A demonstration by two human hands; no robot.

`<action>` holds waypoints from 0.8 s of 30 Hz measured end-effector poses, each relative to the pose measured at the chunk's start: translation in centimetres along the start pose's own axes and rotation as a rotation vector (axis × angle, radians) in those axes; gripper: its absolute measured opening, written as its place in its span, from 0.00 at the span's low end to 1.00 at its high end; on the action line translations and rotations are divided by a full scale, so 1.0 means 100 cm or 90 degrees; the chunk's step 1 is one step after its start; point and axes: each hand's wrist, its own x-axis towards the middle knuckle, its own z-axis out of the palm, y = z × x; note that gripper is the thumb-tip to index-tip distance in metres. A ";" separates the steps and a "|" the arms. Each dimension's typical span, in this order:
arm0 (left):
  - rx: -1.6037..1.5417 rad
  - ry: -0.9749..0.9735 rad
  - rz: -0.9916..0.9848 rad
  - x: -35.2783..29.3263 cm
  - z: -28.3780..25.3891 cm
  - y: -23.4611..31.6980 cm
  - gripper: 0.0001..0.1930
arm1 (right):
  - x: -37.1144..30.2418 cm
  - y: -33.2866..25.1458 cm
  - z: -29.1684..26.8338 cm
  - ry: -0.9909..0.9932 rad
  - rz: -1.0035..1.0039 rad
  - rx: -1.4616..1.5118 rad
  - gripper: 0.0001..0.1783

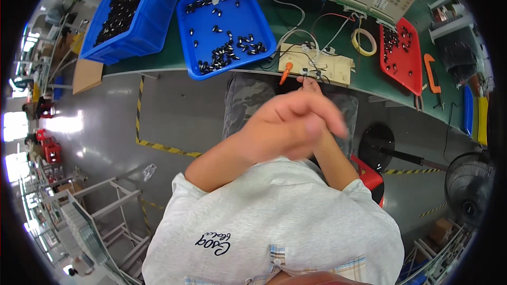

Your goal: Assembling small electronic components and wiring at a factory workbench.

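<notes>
One right hand (308,85) pinches a small part (304,72).

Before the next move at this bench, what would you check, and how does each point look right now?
1. Right hand at the beige test board: ok, its fingers reach the board's near edge.
2. Small part held in the right fingers: cannot tell, too small and partly hidden.
3. Left hand out of the way: not ok, it is raised, blurred, and covers the right forearm.
4. Supply of small black parts: ok, many lie in the shallow blue tray.
5. Red tray within sight: ok, it holds a few black parts.
6. Wires at the board: cannot tell whether they are connected.
</notes>
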 end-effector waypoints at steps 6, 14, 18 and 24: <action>-0.063 -0.265 0.177 0.007 0.078 0.027 0.09 | -0.009 -0.028 0.013 -0.031 0.175 0.107 0.12; -0.054 -0.418 0.319 0.015 0.094 0.016 0.08 | -0.008 -0.023 0.009 -0.038 0.148 0.100 0.12; 0.001 -0.453 0.366 0.021 0.091 0.014 0.08 | -0.005 -0.023 0.007 -0.043 0.133 0.078 0.12; 0.081 -0.234 0.097 0.011 0.045 0.017 0.05 | -0.010 -0.009 -0.019 -0.072 0.109 0.003 0.15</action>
